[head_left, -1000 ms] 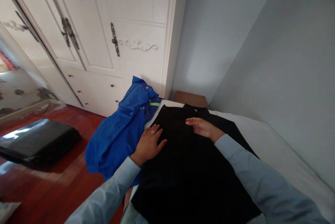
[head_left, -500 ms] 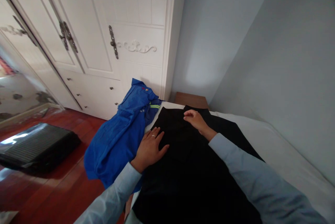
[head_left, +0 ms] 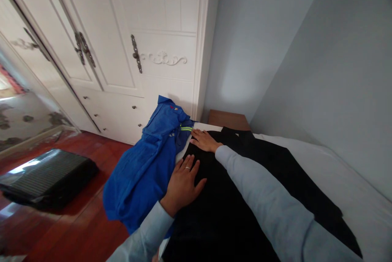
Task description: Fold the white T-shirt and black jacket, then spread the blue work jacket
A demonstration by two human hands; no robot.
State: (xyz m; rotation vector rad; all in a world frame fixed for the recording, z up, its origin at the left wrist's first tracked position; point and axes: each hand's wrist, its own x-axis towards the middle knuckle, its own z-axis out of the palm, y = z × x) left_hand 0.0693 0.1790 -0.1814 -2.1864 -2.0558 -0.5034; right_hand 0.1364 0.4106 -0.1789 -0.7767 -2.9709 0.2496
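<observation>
A black garment (head_left: 220, 205) lies spread over a white-covered surface, with a collar-like edge at its far end and a sleeve stretching to the right. My left hand (head_left: 184, 184) rests flat on its left side, fingers spread, a ring on one finger. Farther up, my right hand (head_left: 204, 140) lies palm down at the garment's upper left corner, its fingers stretched out. Left of both hands, blue clothing (head_left: 147, 156) is heaped and hangs over the surface's edge. My right forearm hides part of the black cloth.
A white wardrobe (head_left: 165, 13) stands behind the clothes, beside a grey wall (head_left: 260, 21). A brown wooden piece (head_left: 229, 119) shows past the far end of the white sheet (head_left: 318, 160). On the red floor (head_left: 79, 229) at left lies a black plastic-wrapped case (head_left: 49, 176).
My right hand has moved left from the collar area to the upper left corner, and its fingers have straightened. My left hand stays flat on the cloth. More of the right sleeve now shows.
</observation>
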